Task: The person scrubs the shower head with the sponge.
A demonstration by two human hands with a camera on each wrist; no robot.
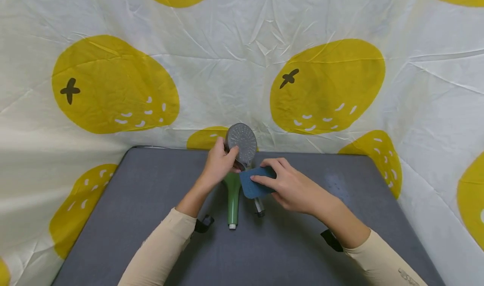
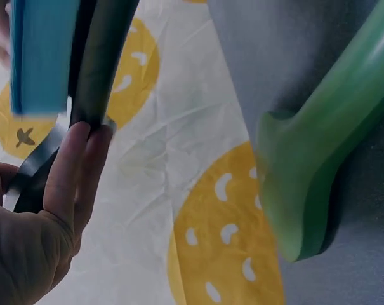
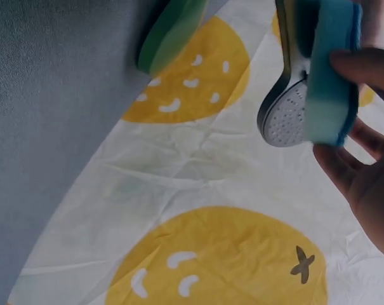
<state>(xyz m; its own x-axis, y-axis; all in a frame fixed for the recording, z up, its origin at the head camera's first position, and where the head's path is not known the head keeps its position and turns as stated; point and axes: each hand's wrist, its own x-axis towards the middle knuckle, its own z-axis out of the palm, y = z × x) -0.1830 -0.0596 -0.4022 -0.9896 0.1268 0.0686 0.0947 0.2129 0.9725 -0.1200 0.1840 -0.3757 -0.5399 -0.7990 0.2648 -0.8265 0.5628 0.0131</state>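
Note:
My left hand (image 1: 219, 162) grips a grey shower head (image 1: 243, 141) near its neck, with the round nozzle face turned toward me. In my right hand (image 1: 293, 185) a blue sponge (image 1: 251, 185) is pinched between thumb and fingers. The sponge is against or just in front of the handle and hides part of it; the handle's lower end shows below. In the right wrist view the sponge (image 3: 331, 82) also overlaps the nozzle face (image 3: 285, 117). A green shower head (image 1: 233, 200) lies on the table beneath my hands, its upper part mostly covered in the head view.
The dark grey table (image 1: 170, 168) ends at a back edge close behind the shower heads. White cloth (image 1: 227, 80) printed with yellow fruit hangs behind and at both sides. Faint wet-looking marks (image 1: 336, 185) lie on the table at right.

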